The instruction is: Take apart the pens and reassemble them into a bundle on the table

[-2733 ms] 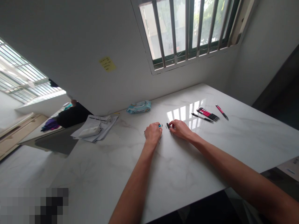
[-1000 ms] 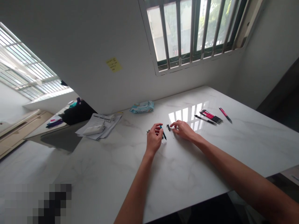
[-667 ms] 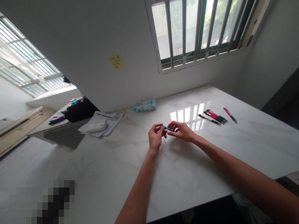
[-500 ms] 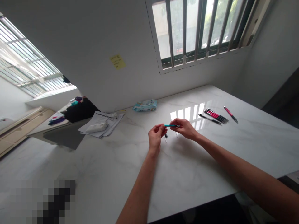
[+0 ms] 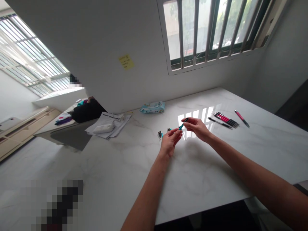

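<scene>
Teal pen pinched in R hand, axis diag, black tip up-right

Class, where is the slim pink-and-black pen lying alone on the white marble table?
In the head view, the pink-and-black pen lies far right on the table, right of the pink and black pen cluster, beyond the right hand.

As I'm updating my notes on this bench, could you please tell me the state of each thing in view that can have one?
teal pen: held off the table, tilted, dark end up
right hand: shut in a pinch on the pen
left hand: open, fingertips beside the pen
small dark pen parts: lying on the marble table
black and pink pens: lying bunched together
wet wipes pack: lying flat, seal hard to make out
</scene>
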`<state>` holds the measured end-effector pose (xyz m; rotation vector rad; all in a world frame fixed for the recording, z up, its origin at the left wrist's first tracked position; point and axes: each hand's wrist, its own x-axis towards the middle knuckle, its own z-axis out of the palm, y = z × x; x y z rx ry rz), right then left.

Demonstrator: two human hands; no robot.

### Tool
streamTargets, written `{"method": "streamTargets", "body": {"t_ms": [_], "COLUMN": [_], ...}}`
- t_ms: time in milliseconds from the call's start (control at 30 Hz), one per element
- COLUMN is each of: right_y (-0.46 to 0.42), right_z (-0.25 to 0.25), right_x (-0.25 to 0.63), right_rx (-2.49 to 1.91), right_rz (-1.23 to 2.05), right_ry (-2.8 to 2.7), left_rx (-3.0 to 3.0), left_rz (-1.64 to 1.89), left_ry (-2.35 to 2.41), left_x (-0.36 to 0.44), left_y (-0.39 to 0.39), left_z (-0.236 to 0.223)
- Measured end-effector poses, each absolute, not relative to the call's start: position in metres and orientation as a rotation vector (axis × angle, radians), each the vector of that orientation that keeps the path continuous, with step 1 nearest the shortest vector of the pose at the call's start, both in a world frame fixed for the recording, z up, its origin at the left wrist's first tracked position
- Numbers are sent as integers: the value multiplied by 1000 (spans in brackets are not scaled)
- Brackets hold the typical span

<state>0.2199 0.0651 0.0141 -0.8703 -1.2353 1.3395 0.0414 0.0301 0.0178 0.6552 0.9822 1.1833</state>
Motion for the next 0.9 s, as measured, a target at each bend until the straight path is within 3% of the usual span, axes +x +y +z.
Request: {"method": "streamTargets", "body": {"t_ms": [167, 400, 900], "right_y": [70, 77, 72], "right_z": [15, 1, -2], "right_x": [227, 244, 243], "right_rx": [-962, -1575, -1648], "right_rz": [1182, 428, 494], "right_ry": [-1251, -1743, -2018], "left_rx": [550, 399, 511], "left_rz": [1233, 1254, 1215], "left_ry": [974, 910, 872], "left_x": [42, 39, 37], "left_y": [29, 31, 28], "left_z": [20, 21, 22]}}
